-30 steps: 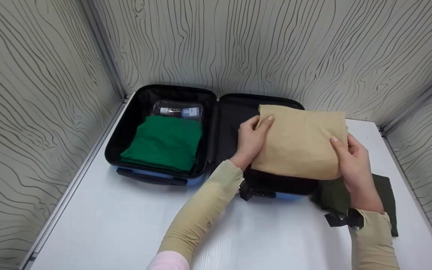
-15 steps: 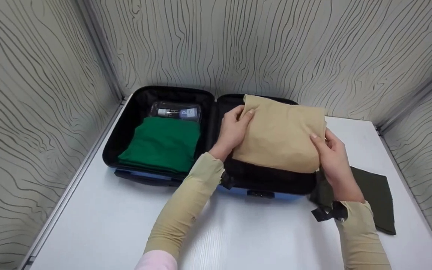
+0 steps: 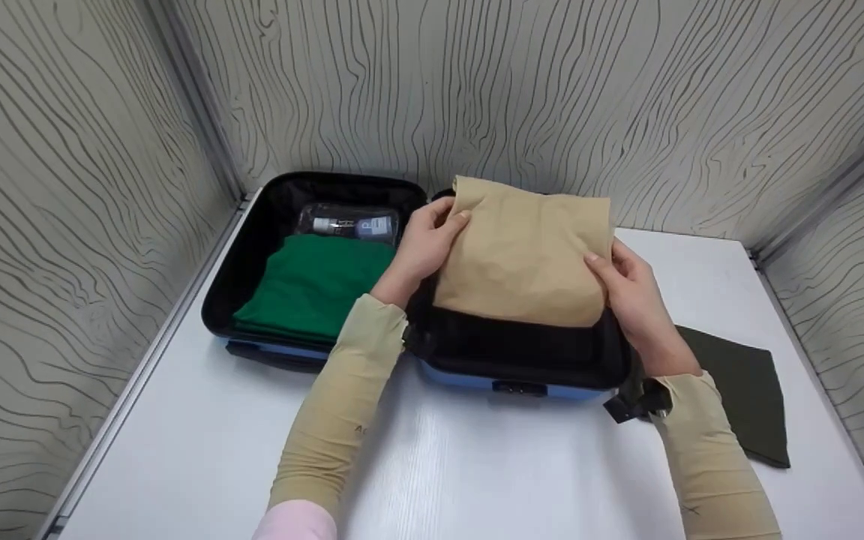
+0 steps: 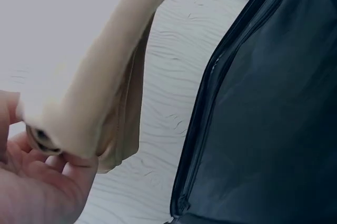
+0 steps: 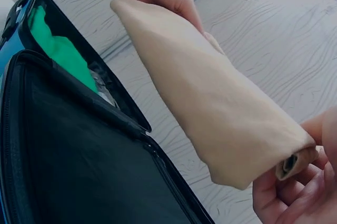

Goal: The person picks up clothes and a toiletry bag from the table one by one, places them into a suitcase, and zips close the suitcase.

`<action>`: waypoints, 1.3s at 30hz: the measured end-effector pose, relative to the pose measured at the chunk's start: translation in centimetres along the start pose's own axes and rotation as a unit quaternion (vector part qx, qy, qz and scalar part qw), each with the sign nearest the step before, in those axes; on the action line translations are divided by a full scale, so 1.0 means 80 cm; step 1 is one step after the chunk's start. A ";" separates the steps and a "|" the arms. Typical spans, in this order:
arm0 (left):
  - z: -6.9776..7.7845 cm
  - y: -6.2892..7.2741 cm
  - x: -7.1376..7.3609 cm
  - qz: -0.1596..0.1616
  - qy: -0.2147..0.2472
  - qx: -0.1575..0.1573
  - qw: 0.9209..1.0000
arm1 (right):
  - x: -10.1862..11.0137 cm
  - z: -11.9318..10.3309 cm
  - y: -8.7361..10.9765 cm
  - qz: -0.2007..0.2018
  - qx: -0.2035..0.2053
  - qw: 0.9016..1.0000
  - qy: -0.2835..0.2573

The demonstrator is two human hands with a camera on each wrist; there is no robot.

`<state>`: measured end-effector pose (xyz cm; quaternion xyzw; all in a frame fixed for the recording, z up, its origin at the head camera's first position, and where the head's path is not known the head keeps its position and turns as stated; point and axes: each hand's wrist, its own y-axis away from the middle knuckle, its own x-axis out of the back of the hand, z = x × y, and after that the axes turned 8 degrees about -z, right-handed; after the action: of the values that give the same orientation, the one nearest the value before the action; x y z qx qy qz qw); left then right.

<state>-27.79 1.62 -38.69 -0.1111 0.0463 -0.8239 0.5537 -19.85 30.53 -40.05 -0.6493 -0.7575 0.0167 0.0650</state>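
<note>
A folded beige garment (image 3: 522,255) hangs above the right half of an open blue suitcase (image 3: 522,349) with black lining. My left hand (image 3: 424,244) pinches the garment's left edge, thumb on top and fingers beneath. At the opposite edge my right hand (image 3: 634,300) grips it the same way. From the right wrist view, the garment (image 5: 210,97) is in layers and held clear of the suitcase's lining (image 5: 79,150). Its exact kind does not show. In the suitcase's left half lies a folded green garment (image 3: 312,285), partly behind my left arm.
A clear pouch (image 3: 353,225) with small bottles sits behind the green garment. To the right, a folded dark green cloth (image 3: 739,397) lies on the white table (image 3: 492,465), partly covered by my right forearm. Patterned walls (image 3: 522,90) stand behind and at both sides.
Both hands have carried the beige garment leftward and somewhat away from me, farther over the suitcase's right half. More of the dark green cloth shows. The suitcase's contents stay put.
</note>
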 end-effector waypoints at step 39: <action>-0.023 0.048 0.122 0.109 -0.053 0.035 0.992 | -0.124 0.049 -0.045 -0.105 -0.001 0.988 -0.109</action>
<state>-28.29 -8.97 -39.95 -0.1289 -0.0001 -0.7530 0.6452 -22.34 20.41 -44.29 -0.5606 -0.8241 0.0800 -0.0174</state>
